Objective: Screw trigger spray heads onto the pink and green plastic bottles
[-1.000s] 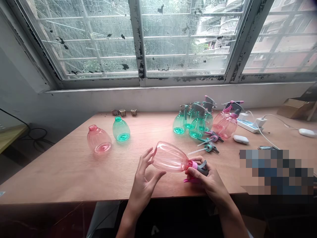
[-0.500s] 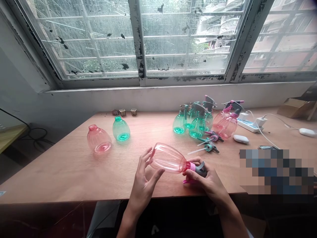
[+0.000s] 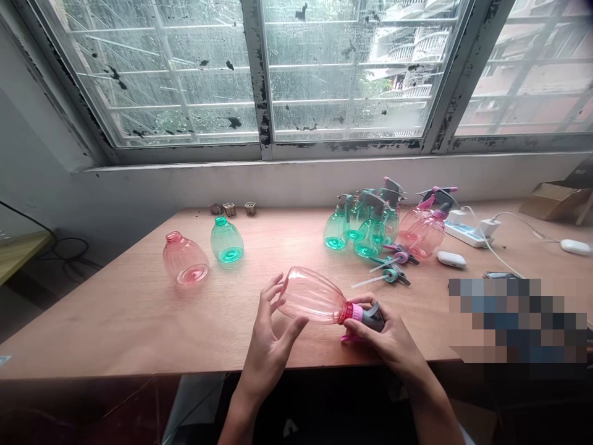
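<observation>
A clear pink spray bottle (image 3: 312, 296) lies sideways in front of me above the near part of the table, its base to the left. My left hand (image 3: 272, 327) holds it round the base end, thumb in front and fingers behind. At the neck, my right hand (image 3: 382, 334) grips the pink collar (image 3: 356, 311) of the grey spray head (image 3: 373, 317). Part of the head is hidden by the fingers. Farther back on the left stand a pink bottle (image 3: 184, 259) and a green bottle (image 3: 227, 241), both without heads.
Several green spray bottles (image 3: 370, 235) and pink ones (image 3: 424, 235) with heads stand at the back right. Loose spray heads with tubes (image 3: 391, 272) lie before them. Beyond are a white case (image 3: 451, 259), a power strip (image 3: 467, 233) and a cardboard box (image 3: 553, 201).
My right hand and the spray head have shifted very slightly left at the bottle's neck. The left hand stays at the base, and the bottles on the table have not moved.
</observation>
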Demonstrator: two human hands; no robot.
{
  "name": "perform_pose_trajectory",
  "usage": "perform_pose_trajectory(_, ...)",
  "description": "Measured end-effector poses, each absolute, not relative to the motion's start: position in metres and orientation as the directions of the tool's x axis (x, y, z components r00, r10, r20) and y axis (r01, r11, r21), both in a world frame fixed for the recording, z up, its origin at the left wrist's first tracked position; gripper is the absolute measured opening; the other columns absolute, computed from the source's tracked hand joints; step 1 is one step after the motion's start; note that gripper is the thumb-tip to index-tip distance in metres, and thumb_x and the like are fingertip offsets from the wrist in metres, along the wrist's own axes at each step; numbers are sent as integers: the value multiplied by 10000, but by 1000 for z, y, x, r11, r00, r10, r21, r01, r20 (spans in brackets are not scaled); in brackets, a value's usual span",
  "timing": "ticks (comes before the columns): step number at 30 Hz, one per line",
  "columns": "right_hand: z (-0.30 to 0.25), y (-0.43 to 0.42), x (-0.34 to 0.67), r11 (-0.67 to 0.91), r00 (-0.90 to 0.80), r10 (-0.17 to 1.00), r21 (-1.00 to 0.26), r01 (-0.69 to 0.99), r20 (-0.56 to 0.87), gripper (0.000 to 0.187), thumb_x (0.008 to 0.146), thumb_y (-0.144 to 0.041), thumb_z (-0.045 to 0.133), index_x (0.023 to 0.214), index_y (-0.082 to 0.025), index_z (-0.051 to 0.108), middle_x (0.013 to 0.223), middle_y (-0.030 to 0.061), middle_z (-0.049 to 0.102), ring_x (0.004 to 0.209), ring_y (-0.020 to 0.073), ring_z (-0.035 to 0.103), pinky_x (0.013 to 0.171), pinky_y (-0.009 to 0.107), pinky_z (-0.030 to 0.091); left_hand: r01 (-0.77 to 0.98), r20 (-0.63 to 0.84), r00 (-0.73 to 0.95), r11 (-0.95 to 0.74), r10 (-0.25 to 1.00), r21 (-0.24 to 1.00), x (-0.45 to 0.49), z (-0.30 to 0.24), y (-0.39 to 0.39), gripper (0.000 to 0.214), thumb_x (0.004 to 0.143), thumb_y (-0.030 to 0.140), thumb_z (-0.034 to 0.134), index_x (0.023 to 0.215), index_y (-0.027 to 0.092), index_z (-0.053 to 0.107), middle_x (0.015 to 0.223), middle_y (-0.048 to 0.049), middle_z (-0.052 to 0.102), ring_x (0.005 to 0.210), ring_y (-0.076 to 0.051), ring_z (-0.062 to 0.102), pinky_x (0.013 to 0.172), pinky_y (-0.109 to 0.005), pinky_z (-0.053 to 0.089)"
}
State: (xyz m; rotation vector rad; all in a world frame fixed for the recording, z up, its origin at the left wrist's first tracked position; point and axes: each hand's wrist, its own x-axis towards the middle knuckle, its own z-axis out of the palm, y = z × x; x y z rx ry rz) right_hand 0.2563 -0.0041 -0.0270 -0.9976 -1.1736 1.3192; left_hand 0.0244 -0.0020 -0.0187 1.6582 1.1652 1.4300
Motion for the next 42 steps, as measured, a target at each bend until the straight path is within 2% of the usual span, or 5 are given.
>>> perform_pose_trajectory(8, -27, -4, 258, 56, -54, 996, -956, -290, 75, 429, 841, -480, 858, 1053, -172, 648, 804, 39, 762, 667, 152, 689, 703, 305, 647, 272, 468, 59, -465, 882, 842, 23, -22, 4, 517, 954, 361, 690, 1433, 389, 500, 1626, -50, 403, 1521, -298, 402, 1212, -481, 390)
perform_pose_trajectory(12, -27, -4, 257, 56, -69, 995, -961, -272, 78, 437, 829, -479, 868, 1045, -165, 654, 804, 46, 763, 679, 161, 706, 709, 301, 640, 282, 448, 87, -454, 890, 846, 23, -19, 1, 623, 911, 387, 743, 1462, 386, 451, 1644, -58, 374, 1517, -303, 403, 1219, -488, 385)
perform_pose_trajectory(19, -24, -6, 256, 15, -77, 996, -974, -225, 33, 480, 741, -451, 936, 1048, -184, 681, 878, 10, 719, 683, 173, 721, 670, 326, 661, 146, 378, 46, -380, 925, 913, 25, -18, -2, 509, 944, 436, 692, 1404, 365, 485, 1663, -44, 349, 1543, -275, 371, 1272, -479, 321)
perform_pose_trajectory(27, -27, -4, 257, 63, -45, 996, -950, -305, 80, 431, 824, -479, 869, 1045, -175, 656, 786, 31, 750, 662, 162, 692, 702, 311, 646, 267, 459, 58, -457, 887, 849, 21, -22, 4, 534, 937, 366, 717, 1428, 401, 511, 1620, -43, 416, 1502, -296, 440, 1218, -483, 394)
perform_pose_trajectory(42, -27, -5, 258, 34, -109, 992, -974, -224, 60, 425, 779, -405, 918, 1068, -207, 677, 959, 10, 710, 764, 192, 738, 729, 357, 688, 154, 309, 17, -308, 951, 939, 25, -15, 2, 577, 917, 516, 696, 1410, 278, 514, 1639, -121, 395, 1494, -334, 439, 1241, -504, 360)
